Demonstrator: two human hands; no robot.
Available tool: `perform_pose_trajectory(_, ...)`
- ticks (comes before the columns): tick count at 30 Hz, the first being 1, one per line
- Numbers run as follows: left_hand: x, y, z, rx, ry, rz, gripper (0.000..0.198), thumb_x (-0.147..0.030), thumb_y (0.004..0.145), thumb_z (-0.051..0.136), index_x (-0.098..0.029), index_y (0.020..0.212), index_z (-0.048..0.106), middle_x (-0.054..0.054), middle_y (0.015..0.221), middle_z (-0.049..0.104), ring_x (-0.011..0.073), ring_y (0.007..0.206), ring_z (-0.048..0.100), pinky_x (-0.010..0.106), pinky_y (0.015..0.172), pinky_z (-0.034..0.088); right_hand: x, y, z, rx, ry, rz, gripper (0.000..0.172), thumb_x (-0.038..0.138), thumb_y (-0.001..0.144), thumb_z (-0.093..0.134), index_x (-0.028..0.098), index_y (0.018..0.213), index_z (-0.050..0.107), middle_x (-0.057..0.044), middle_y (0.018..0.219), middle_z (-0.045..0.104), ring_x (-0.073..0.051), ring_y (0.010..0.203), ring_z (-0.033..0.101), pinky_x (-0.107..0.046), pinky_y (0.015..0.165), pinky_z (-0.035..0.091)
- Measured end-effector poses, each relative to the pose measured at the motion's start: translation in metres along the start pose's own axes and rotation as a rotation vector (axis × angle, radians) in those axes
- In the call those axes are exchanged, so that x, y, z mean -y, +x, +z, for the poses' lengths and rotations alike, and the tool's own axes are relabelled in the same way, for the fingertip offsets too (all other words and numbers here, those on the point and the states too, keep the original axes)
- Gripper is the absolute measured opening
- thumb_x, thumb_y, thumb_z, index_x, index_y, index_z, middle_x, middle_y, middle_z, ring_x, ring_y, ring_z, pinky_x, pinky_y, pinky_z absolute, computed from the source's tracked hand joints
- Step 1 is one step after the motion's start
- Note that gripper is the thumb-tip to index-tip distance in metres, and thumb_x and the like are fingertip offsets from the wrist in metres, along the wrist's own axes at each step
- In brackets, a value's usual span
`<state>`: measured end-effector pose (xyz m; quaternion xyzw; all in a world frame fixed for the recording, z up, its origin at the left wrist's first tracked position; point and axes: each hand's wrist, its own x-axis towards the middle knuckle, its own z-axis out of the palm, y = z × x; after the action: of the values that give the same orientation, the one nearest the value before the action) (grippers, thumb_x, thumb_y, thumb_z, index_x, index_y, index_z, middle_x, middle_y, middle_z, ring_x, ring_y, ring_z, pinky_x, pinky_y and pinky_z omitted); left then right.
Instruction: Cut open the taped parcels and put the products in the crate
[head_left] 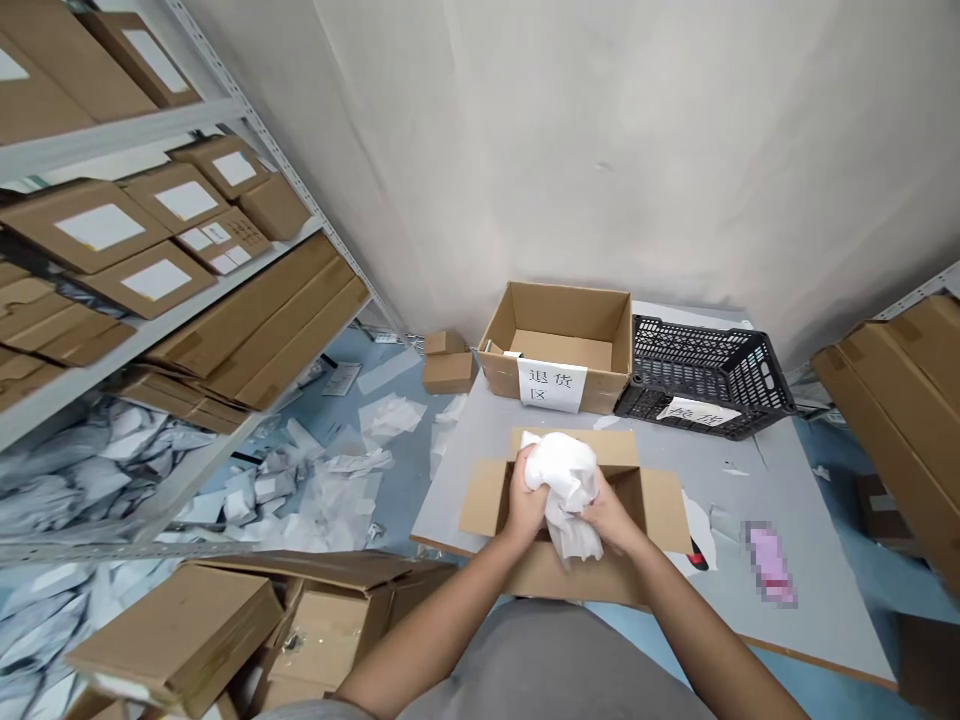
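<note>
Both hands grip a crumpled wad of white paper (564, 482) just above an open cardboard box (487, 495) at the near edge of the grey table (817, 560). My left hand (525, 505) clutches the wad's left side with curled fingers. My right hand (611, 515) is closed on its lower right part. The box flaps stand spread to the left, right and back. What lies inside the box is hidden by the paper and my hands.
Behind stand an open cardboard box with a white label (559, 345) and a black plastic crate (705, 375). A pink blurred item (771, 565) lies on the table's right. Metal shelves with labelled cartons (150, 250) fill the left. Paper scraps and boxes litter the floor (315, 490).
</note>
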<state>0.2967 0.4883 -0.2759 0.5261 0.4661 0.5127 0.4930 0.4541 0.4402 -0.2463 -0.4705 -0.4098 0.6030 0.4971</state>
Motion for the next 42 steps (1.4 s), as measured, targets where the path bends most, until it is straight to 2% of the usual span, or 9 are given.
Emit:
perform_pose_trajectory(4,0.006,-0.012,-0.013,0.163,0.256,0.081,0.051,-0.031,0.085,0.070,-0.023,0.133,0.059,0.014,0.149,0.047,0.0336,0.140,0.053,0.050,0.120,0.043,0.001,0.010,0.005,-0.177,-0.002,0.054,0.071,0.035,0.068,0.088,0.021,0.134,0.069,-0.015,0.144,0.070,-0.034,0.131,0.067,-0.045,0.111,0.054)
perform_pose_trajectory(7,-0.005,-0.009,-0.027,0.378,0.485,0.191,0.075,-0.043,0.077,0.084,-0.022,0.143,0.054,0.018,0.165,0.031,0.0409,0.156,0.032,0.056,0.127,0.032,-0.002,0.015,0.002,-0.261,0.016,0.172,0.054,0.029,0.064,0.083,0.018,0.116,0.076,-0.014,0.122,0.080,-0.035,0.114,0.074,-0.043,0.096,0.060)
perform_pose_trajectory(10,-0.018,-0.003,-0.033,0.503,0.615,0.280,0.101,-0.047,0.064,0.094,-0.021,0.150,0.047,0.020,0.157,0.045,0.0439,0.149,0.039,0.062,0.124,0.034,-0.005,0.018,0.003,-0.233,0.062,0.270,0.052,0.027,0.059,0.084,0.016,0.110,0.077,-0.013,0.109,0.083,-0.034,0.103,0.077,-0.041,0.088,0.062)
perform_pose_trajectory(17,-0.036,0.026,-0.047,0.402,0.611,0.247,0.033,-0.020,0.084,0.066,-0.023,0.117,0.063,0.009,0.113,0.067,0.0297,0.107,0.064,0.042,0.093,0.053,0.024,0.009,-0.017,-0.020,0.097,0.273,0.065,0.046,0.075,0.089,0.028,0.135,0.071,-0.011,0.142,0.071,-0.031,0.127,0.069,-0.048,0.104,0.058)
perform_pose_trajectory(20,-0.032,0.027,-0.046,0.410,0.643,0.247,0.034,-0.015,0.085,0.063,-0.022,0.118,0.062,0.010,0.114,0.068,0.0296,0.108,0.064,0.041,0.093,0.053,0.034,0.003,-0.014,-0.017,0.143,0.245,0.084,0.051,0.079,0.088,0.040,0.155,0.053,-0.007,0.157,0.060,-0.028,0.127,0.068,-0.048,0.101,0.060)
perform_pose_trajectory(23,-0.024,0.020,-0.034,0.502,0.686,0.243,0.051,-0.010,0.081,0.065,-0.021,0.131,0.058,0.013,0.126,0.066,0.0314,0.116,0.063,0.044,0.099,0.053,0.027,0.003,0.001,0.033,0.136,0.222,0.097,0.054,0.071,0.094,0.032,0.156,0.053,-0.011,0.143,0.069,-0.029,0.117,0.072,-0.046,0.096,0.062)
perform_pose_trajectory(33,-0.031,0.016,-0.028,0.620,0.691,0.234,0.089,-0.029,0.071,0.092,-0.026,0.150,0.051,0.015,0.144,0.054,0.0379,0.136,0.054,0.054,0.114,0.047,-0.010,0.019,-0.008,-0.086,0.057,0.240,0.072,0.067,0.068,0.091,0.018,0.117,0.072,-0.011,0.107,0.080,-0.029,0.096,0.074,-0.045,0.094,0.059)
perform_pose_trajectory(38,-0.015,0.018,-0.032,0.720,0.678,0.143,0.074,-0.023,0.082,0.078,-0.023,0.150,0.048,0.015,0.144,0.062,0.0359,0.131,0.063,0.047,0.107,0.052,-0.022,0.026,-0.015,0.105,-0.120,0.374,0.067,0.072,0.072,0.085,0.017,0.109,0.074,-0.009,0.099,0.080,-0.028,0.092,0.073,-0.043,0.089,0.059)
perform_pose_trajectory(42,0.002,0.016,-0.041,0.746,0.676,0.007,0.049,-0.030,0.081,0.078,-0.026,0.127,0.063,0.010,0.124,0.073,0.0338,0.116,0.070,0.041,0.100,0.053,-0.031,0.032,-0.035,0.256,-0.277,0.510,0.065,0.069,0.074,0.084,0.019,0.114,0.073,-0.008,0.104,0.080,-0.027,0.097,0.072,-0.043,0.091,0.059)
